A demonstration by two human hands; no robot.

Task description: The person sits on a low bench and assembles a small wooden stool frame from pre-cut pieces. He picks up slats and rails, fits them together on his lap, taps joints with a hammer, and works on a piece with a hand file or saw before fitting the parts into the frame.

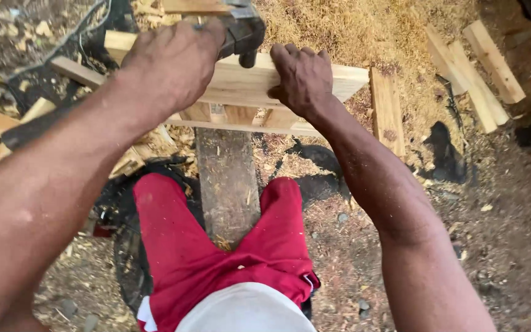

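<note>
My left hand [170, 61] holds a dark tool [241, 31] tight on top of the light wood board [247, 83]. My right hand [302, 77] (fingers bent) presses flat on that board.

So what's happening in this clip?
A person sits astride a dark bench plank on sawdust-covered ground. The right hand presses flat on a pale wooden board lying across it. The left hand grips a dark metal tool at the board's far edge. Offcuts lie nearby.
</note>
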